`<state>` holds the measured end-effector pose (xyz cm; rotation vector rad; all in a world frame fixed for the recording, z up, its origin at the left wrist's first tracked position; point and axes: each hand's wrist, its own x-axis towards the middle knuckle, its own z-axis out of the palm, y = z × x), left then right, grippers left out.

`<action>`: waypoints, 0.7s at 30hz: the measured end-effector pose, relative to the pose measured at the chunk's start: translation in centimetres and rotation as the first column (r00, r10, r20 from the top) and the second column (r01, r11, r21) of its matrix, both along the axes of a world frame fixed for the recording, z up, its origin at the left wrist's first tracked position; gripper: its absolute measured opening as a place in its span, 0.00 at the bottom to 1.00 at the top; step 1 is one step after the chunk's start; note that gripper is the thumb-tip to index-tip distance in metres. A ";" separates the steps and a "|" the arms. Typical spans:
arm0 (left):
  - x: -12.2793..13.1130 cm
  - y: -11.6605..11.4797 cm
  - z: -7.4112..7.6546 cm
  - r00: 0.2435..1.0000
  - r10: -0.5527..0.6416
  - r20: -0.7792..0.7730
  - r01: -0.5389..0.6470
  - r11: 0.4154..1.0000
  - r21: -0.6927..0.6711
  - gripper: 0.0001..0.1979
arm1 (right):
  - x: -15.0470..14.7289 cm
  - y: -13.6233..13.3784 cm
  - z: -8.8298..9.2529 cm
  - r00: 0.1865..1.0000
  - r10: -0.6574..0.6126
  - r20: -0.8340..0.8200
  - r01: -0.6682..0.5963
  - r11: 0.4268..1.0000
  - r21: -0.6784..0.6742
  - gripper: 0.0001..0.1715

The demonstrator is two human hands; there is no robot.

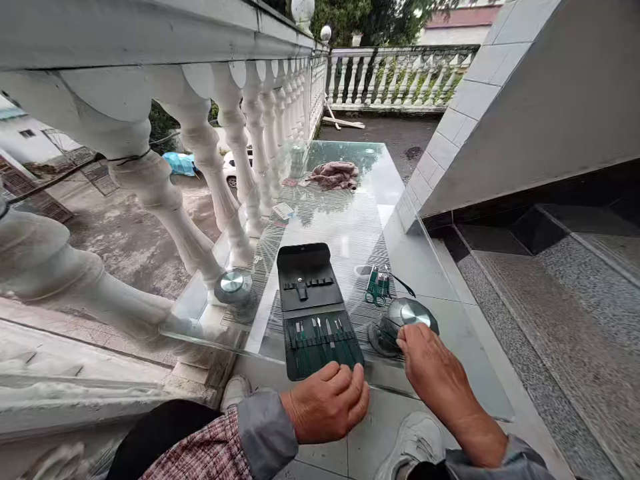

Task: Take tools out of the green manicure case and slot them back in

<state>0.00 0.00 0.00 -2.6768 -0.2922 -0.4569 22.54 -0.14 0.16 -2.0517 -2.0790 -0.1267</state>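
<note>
An open black tool case [313, 307] lies on a glass table [350, 227], with several green-handled tools held in its lower half. My left hand [327, 402] is curled closed at the case's near edge, touching its bottom right corner; whether it holds anything is hidden. My right hand [433, 370] rests at the table's near edge with its fingers bent down, touching the glass beside a round metal table fitting [411, 313]. A few green-handled tools, scissors among them [379, 287], lie loose on the glass right of the case.
A white stone balustrade [210, 147] runs along the left of the table. A crumpled pinkish cloth [334, 175] and a small card [283, 211] lie at the far end. A tiled wall [500, 100] and steps rise on the right. My shoes show below the glass.
</note>
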 end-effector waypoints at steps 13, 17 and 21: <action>-0.2 0.0 0.1 1.000 -0.023 0.018 0.023 1.000 0.012 0.16 | -0.3 0.3 0.1 0.990 -0.016 -0.143 0.018 1.000 0.010 0.09; -0.2 0.1 0.1 0.999 -0.034 0.025 0.033 0.999 0.011 0.15 | -0.2 0.5 0.0 0.955 0.008 -0.297 0.011 0.998 0.064 0.11; -0.1 0.2 0.1 0.998 -0.042 0.041 0.042 0.999 0.011 0.15 | -1.1 0.1 0.5 0.844 0.083 -0.530 -0.097 0.995 0.003 0.15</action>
